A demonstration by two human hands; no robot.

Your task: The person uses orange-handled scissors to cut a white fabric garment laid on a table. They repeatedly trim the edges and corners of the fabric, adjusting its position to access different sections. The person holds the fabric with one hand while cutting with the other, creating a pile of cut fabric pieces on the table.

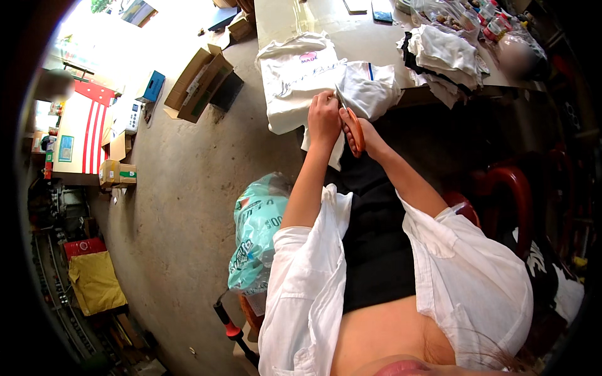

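While the cloth lay half on the table (370, 39) at the upper middle of the frame, the orange-handled scissors (357, 134) sat right at its near edge, just below that spot. The right hand (370, 138) was wrapped round the handles; the left hand (324, 117) had its fingers curled together, apparently pinching a fold of the printed white garment (288, 103). Blades mostly hidden by fingers and cloth — couldn't tell if they were apart.

Step looked like trimming. Doing it well probably meant pulling the fold taut with the left hand, keeping those fingertips out of the blade line, and taking short snips. The loose part hanging below the table edge could have dragged on the cut — better supported. The white piece with a blue strip (369, 91), right of the blades, was worth holding clear too; unclear whether it was joined to the garment.

Farther out: a stack of white and black cloth (442, 56) at upper right, a teal plastic bag (257, 216) at lower centre-left, an open cardboard box (195, 81) at upper left.
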